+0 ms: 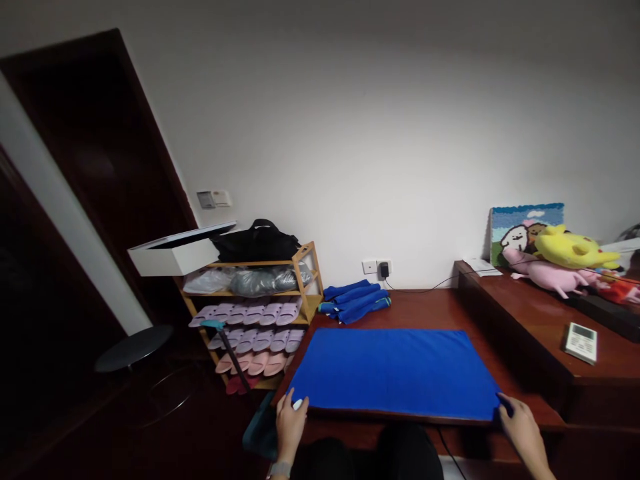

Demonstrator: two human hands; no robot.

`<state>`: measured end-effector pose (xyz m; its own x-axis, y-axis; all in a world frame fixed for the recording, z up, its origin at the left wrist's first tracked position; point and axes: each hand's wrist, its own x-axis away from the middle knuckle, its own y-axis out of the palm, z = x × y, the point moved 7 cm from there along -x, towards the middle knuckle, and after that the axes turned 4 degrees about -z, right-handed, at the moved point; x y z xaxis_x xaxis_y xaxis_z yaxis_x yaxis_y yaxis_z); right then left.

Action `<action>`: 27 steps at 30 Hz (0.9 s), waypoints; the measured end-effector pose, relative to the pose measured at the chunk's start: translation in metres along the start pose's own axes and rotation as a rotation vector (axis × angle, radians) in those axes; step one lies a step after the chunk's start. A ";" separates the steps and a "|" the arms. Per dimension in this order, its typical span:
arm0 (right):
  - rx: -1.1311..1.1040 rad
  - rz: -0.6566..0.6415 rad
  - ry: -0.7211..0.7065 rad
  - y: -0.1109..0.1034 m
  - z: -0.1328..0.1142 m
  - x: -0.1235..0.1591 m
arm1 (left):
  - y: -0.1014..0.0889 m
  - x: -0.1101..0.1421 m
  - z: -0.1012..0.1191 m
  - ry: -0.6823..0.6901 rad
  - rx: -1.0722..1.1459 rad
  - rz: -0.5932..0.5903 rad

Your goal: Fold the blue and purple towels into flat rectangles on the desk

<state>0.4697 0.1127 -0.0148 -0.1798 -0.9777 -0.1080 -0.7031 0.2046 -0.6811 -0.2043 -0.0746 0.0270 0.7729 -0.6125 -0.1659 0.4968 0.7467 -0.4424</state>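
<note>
One blue cloth (390, 373) lies spread on a reddish-brown worktop (425, 307), its near edge running along the worktop's front, a hand at each near corner. At the right corner, the person's right hand (517, 420) pinches the fabric between thumb and fingers. At the opposite corner, the left hand (290, 421), a band (281, 469) around its wrist, touches the cloth with fingers bent; whether its grip is closed on the fabric cannot be told. Beyond the cloth's far left corner, more blue cloths (355, 301) sit folded in a pile near the wall (340, 133), where a black plug (385, 269) fills one socket. At right, a raised brown surface (540, 327) carries a white device (581, 343) and plush toys (570, 248). At left, a wooden rack (314, 267) holds rows of slippers (273, 312) below a black bag (260, 241).
</note>
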 end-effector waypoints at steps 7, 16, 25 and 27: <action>0.121 0.011 0.023 -0.007 0.002 0.013 | -0.024 0.015 0.015 0.123 -0.261 0.155; 0.220 0.120 -0.403 0.005 -0.074 0.019 | 0.007 -0.034 0.083 0.468 -0.530 -0.028; 0.216 -0.276 -0.735 0.155 -0.277 0.038 | 0.106 -0.132 0.082 0.534 -0.658 -0.423; 0.237 -0.428 -0.762 0.199 -0.325 0.040 | 0.119 -0.143 0.070 0.514 -0.644 -0.445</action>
<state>0.0990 0.1292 0.0812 0.6282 -0.7509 -0.2036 -0.4294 -0.1164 -0.8956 -0.2280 0.1200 0.0602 0.2184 -0.9617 -0.1657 0.2715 0.2230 -0.9362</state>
